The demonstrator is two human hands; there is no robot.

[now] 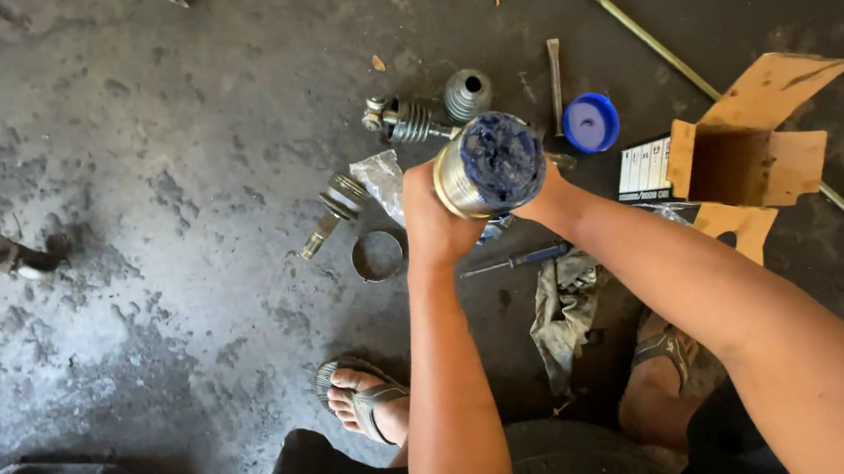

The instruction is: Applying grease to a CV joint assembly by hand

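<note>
Open brown cardboard box (pixel 749 153) lies right, white label (pixel 646 169) beside it.

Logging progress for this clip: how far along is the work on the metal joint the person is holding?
Done: the metal joint housing is already packed with blue grease, and the blue grease lid lies off on the floor. In hand: left hand and right hand grip the housing. Left: rubber boot, metal clamp ring and shaft piece lie unfitted.
</note>
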